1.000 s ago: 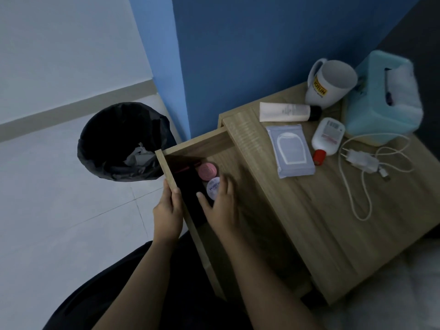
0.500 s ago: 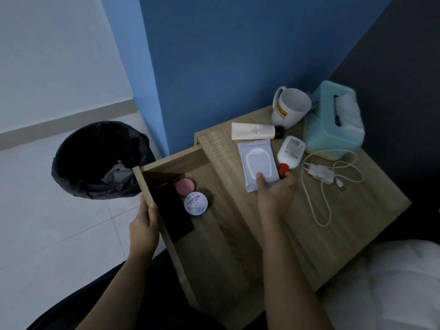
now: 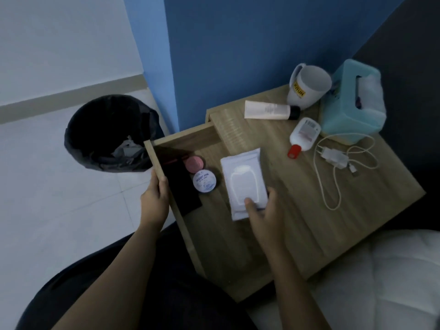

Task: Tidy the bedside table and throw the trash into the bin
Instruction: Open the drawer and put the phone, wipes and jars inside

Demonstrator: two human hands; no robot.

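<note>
A wooden bedside table (image 3: 357,201) has its drawer (image 3: 181,141) pulled out to the left. My right hand (image 3: 262,213) pinches a pale wet-wipes pack (image 3: 242,182) by its near end, over the drawer's right side. My left hand (image 3: 154,201) grips the drawer's front panel. In the drawer lie a dark flat object (image 3: 181,186), a pink round tin (image 3: 194,163) and a white round tin (image 3: 204,181). On the tabletop lie a cream tube (image 3: 269,110), a white bottle with a red cap (image 3: 302,136) and a white charger with its cable (image 3: 333,158).
A bin lined with a black bag (image 3: 104,129) stands on the tiled floor left of the drawer, with crumpled trash inside. A white mug (image 3: 307,86) and a teal tissue box (image 3: 350,108) stand at the table's back by the blue wall. White bedding (image 3: 392,282) lies at lower right.
My right hand left the tins in the drawer, reached to the tabletop, took the wet-wipes pack and carried it left over the drawer. My left hand stayed on the drawer front.
</note>
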